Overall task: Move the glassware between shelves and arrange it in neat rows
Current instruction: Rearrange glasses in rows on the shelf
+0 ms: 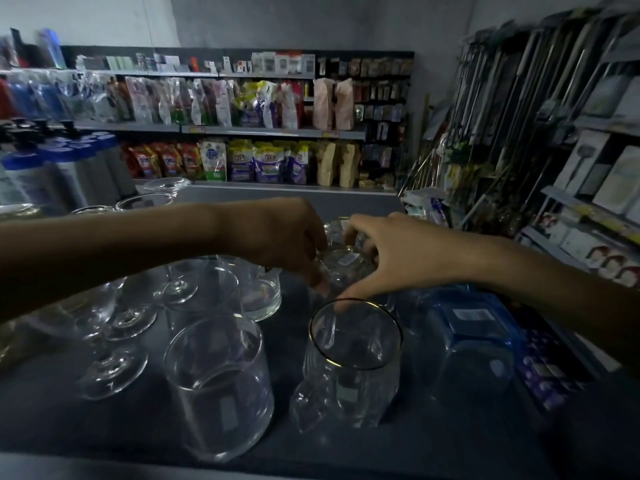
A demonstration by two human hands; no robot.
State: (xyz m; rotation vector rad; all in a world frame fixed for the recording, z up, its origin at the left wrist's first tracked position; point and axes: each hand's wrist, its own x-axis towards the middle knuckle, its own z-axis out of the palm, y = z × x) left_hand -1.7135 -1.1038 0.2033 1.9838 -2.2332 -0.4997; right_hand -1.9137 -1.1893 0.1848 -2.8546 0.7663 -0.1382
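Both hands meet over the middle of the dark shelf (pixel 69 431), toward its far edge. The left hand (pixel 284 244) and right hand (pixel 377 258) curl their fingers round 1 small labelled glass (pixel 346 268). A gold-rimmed glass (pixel 353 358) stands just nearer, with a wide tumbler (pixel 221 386) near the front edge.

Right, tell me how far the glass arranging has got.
Done: wine glasses stand in a rough line at left. In hand: left hand and right hand grip a labelled glass mid-shelf. To do: the tumblers, gold-rimmed glass and blue glass sit unaligned.
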